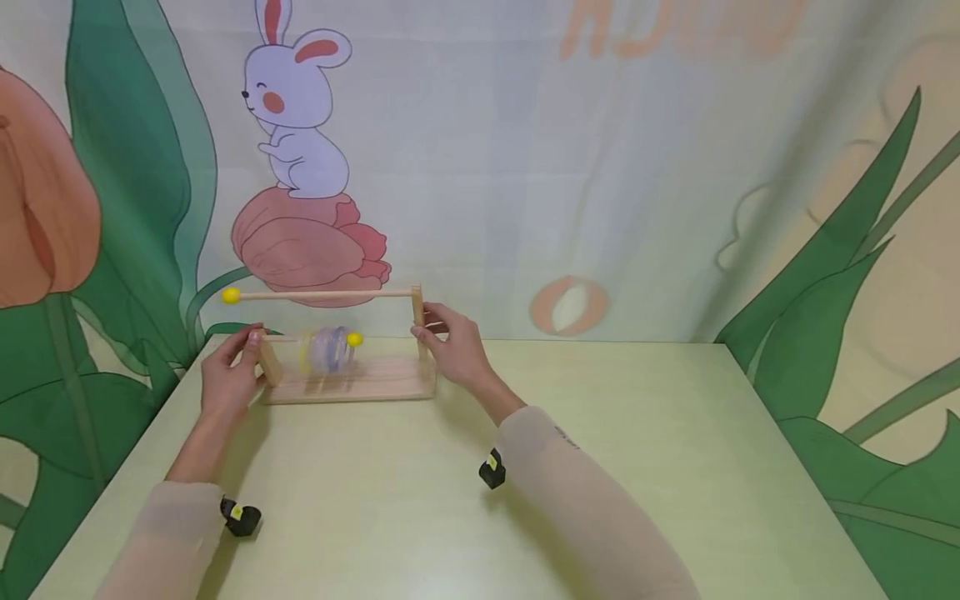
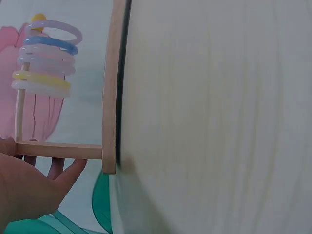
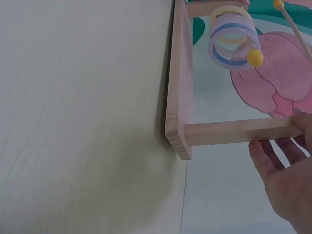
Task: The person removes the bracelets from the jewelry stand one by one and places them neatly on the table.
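A wooden ring rack (image 1: 348,395) is at the back left of the table, with a flat base and an upright post at each end. Several translucent rings (image 1: 327,350), coloured lilac, blue and yellow, hang on the lower dowel, which starts at the short left post (image 2: 61,149) and ends in a yellow ball (image 3: 254,57). The upper dowel (image 1: 330,294) runs leftward from the tall right post (image 3: 239,130), bare apart from its yellow end ball. My left hand (image 1: 228,372) grips the short post with thumb and fingers. My right hand (image 1: 459,346) pinches the tall post.
The pale table (image 1: 585,467) stretches to the right and front of the rack. Behind its far edge hangs a curtain (image 1: 480,167) printed with a rabbit, flowers and leaves. A small black camera (image 1: 242,518) sits at the left wrist and another black camera (image 1: 492,469) at the right.
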### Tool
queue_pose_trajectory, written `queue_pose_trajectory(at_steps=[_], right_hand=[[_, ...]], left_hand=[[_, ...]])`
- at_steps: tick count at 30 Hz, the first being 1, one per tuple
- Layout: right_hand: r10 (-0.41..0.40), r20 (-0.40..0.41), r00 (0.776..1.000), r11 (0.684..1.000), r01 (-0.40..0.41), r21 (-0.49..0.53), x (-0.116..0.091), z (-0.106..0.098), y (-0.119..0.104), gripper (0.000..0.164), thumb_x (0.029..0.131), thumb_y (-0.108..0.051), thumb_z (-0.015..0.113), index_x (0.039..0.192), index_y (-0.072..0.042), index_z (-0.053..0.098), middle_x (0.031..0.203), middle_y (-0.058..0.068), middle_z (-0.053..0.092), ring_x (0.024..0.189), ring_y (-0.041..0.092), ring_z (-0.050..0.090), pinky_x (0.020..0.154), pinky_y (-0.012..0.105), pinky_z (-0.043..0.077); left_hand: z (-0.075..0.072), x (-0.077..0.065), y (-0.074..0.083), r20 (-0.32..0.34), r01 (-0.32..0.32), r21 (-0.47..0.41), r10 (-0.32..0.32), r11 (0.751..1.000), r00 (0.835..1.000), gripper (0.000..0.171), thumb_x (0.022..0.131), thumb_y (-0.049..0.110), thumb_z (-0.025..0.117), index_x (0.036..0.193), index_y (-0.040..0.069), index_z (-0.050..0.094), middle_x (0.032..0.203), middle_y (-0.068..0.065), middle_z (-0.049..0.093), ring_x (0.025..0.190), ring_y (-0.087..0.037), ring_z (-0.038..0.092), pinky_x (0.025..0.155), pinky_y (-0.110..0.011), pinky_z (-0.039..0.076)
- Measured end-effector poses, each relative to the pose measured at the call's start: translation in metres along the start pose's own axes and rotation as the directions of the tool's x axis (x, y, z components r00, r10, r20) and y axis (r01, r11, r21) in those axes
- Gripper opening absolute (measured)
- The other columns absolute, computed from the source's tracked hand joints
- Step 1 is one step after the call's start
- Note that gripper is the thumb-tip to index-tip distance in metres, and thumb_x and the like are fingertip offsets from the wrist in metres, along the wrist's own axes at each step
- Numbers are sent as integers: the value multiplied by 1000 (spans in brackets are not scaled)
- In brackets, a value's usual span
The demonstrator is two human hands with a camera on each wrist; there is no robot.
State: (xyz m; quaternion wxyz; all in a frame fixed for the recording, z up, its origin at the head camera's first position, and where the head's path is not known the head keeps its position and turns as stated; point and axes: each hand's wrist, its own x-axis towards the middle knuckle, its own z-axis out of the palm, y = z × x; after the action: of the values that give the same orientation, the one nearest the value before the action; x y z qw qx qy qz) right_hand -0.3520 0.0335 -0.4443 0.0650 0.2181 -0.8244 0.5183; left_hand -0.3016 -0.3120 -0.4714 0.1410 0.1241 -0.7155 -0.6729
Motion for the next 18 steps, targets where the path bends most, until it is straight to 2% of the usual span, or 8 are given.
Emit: queue_pose_trajectory(at_steps=[3,8,12,18], right_hand=[[-3,-9,1000,1000,3,10,-5,-20,7,40,107,-22,67,145,-10,63,126,7,71,116,26,70,94,41,60],[5,-39,999,1000,-4,23,-19,-55,16,41,107,-21,67,146,-11,63,126,8,72,117,28,70,96,44,60],[19,-39,999,999,-18,28,-33,-81,22,40,107,-21,67,146,-12,63,126,9,72,119,29,69,96,47,60],[38,-67,997,998,-34,61,-53,-116,36,38,107,-20,67,144,-13,64,128,9,72,119,27,69,94,41,61]], left_hand=[[16,-7,7,33,-23,25,22,999,999,46,110,39,53,151,19,61,143,-2,58,140,-27,49,106,-59,44],[45,-20,15,111,-56,53,50,997,993,51,111,40,51,155,14,56,155,-13,51,146,-33,45,106,-59,48],[68,-29,17,151,-38,15,36,999,988,52,111,39,52,155,11,54,156,-15,51,147,-34,46,107,-60,47],[104,-39,20,200,5,-60,7,998,980,50,111,33,57,153,7,56,154,-15,53,144,-34,50,110,-60,46]])
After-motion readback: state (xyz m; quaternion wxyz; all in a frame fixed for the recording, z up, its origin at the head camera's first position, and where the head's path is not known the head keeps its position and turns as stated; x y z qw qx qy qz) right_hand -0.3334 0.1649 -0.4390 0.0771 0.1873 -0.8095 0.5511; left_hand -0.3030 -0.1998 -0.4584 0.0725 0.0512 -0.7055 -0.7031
